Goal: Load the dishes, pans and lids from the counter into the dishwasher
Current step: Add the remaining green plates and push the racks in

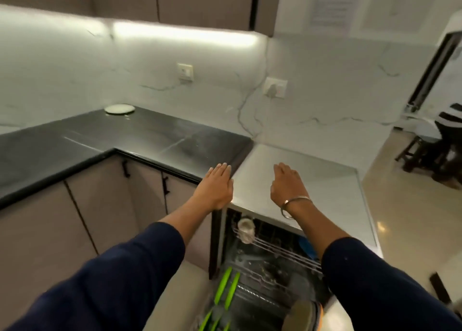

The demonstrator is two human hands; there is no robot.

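Both hands are held flat with straight fingers, nothing gripped: the left hand (218,185) and right hand (287,183) over the dishwasher (300,180) top. Green plates (226,287) are stood in its rack.

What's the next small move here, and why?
Probably reach the left hand toward the white plate at the back of the black counter. Both hands hold nothing, the right hand hovers over the dishwasher top, the racks are open, and that plate looks like the only dish left out.

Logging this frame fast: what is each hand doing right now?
Left hand: open, fingers straight, holding nothing.
Right hand: open, fingers loosely bent, holding nothing.
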